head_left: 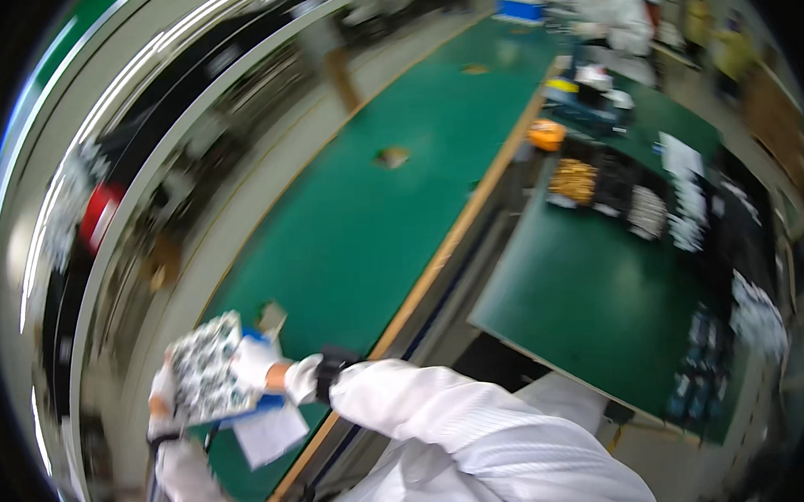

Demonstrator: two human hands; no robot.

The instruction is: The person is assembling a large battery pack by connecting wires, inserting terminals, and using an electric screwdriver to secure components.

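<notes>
Between my two white-gloved hands is a pale tray (210, 375) with rows of small dark parts in it, tilted over the near left end of the long green bench. My left hand (162, 391) grips its left edge. On the opposite edge my right hand (256, 362) is closed, its fingers partly smeared by motion. Something blue (269, 402) shows behind and under the tray; what it is stays mostly hidden. A white sheet of paper (268, 434) lies on the bench just below the tray.
The long green bench (346, 218) has a wooden edge. To its right, across a gap, a second green table (569, 306) carries a heap of gold-coloured parts (573, 180), an orange item (547, 134) and dark parts (699, 363). A person in white (612, 13) works at the far end.
</notes>
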